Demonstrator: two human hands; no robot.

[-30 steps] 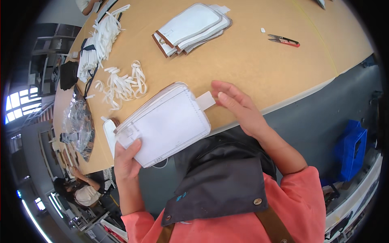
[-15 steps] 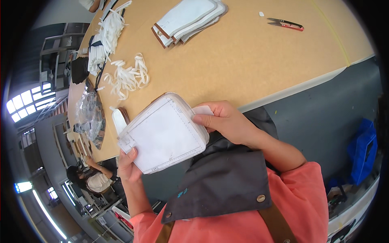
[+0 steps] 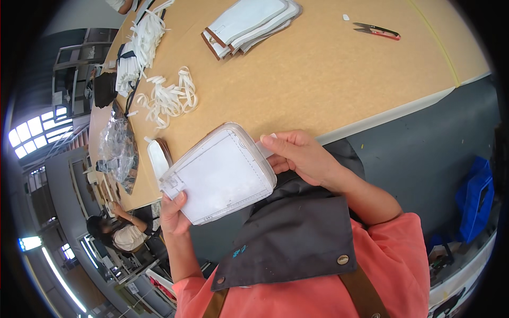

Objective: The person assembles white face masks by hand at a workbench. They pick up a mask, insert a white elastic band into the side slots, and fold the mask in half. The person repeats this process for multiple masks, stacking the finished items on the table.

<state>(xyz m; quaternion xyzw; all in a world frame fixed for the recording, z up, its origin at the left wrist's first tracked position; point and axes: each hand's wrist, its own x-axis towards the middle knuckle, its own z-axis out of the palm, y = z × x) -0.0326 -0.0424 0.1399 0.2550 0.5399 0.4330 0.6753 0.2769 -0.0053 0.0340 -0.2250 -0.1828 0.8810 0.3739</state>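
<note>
Above my lap, a thick stack of white rounded-corner panels [image 3: 225, 177] with printed outlines and dashed lines is tilted toward me. My left hand [image 3: 176, 213] grips its lower left corner, thumb on top and fingers underneath. At the stack's right edge, my right hand [image 3: 305, 159] pinches a small white tab [image 3: 264, 148] between thumb and fingers. The tab's inner end meets the stack's edge; whether it is joined there I cannot tell. Just beyond my left hand, a smaller bundle of narrow white rounded pieces with brown edges [image 3: 159, 156] rests on the table.
On the tan table [image 3: 318, 79] lie loose white straps [image 3: 169, 100], a bundle of white strips [image 3: 140, 47], clear plastic wrapping [image 3: 117, 148], another panel stack [image 3: 252, 24] and thread snips [image 3: 377, 31]. A co-worker [image 3: 127, 233] sits at the left. A blue bag [image 3: 474, 201] is at right.
The panel stack and my left hand have shifted slightly right. My right thumb has moved up along the tab, and less of the tab shows beyond my fingers.
</note>
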